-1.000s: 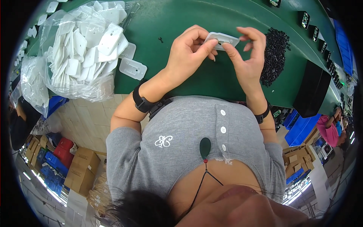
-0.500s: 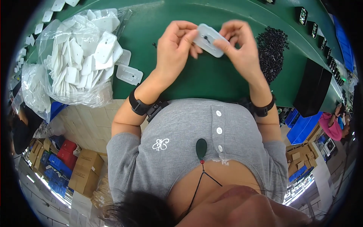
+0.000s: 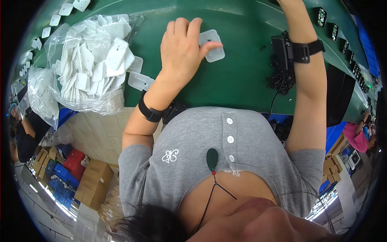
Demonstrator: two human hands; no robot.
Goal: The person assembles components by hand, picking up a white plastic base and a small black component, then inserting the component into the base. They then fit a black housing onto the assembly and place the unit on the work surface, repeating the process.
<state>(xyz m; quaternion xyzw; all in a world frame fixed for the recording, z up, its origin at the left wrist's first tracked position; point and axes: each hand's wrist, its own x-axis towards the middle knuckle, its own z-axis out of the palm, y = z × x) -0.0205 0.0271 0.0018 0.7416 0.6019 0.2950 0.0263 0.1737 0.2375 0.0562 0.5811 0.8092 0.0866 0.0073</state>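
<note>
A white rounded rectangular plastic shell (image 3: 213,55) lies over the green tabletop, partly covered by my left hand (image 3: 180,46). That hand is open: its fingers stretch away from me and its thumb reaches across the shell's face. Whether the thumb presses on the shell is hard to tell. My right forearm (image 3: 308,84) extends far forward past the pile of small black parts (image 3: 280,78), and the right hand itself is cut off by the top edge. A black box on the wrist strap hangs over that pile.
At left a clear plastic bag (image 3: 90,103) bulges with white shells; loose shells (image 3: 140,82) lie beside it. More shells line the far left. Small black units with circuit boards (image 3: 321,17) stand in a row at right, near a black bin (image 3: 339,94). Other people sit at both sides.
My right hand has left the shell and swung forward out of the picture. The shell has shifted left and looks lower, with my left fingers spread out from their pinch.
</note>
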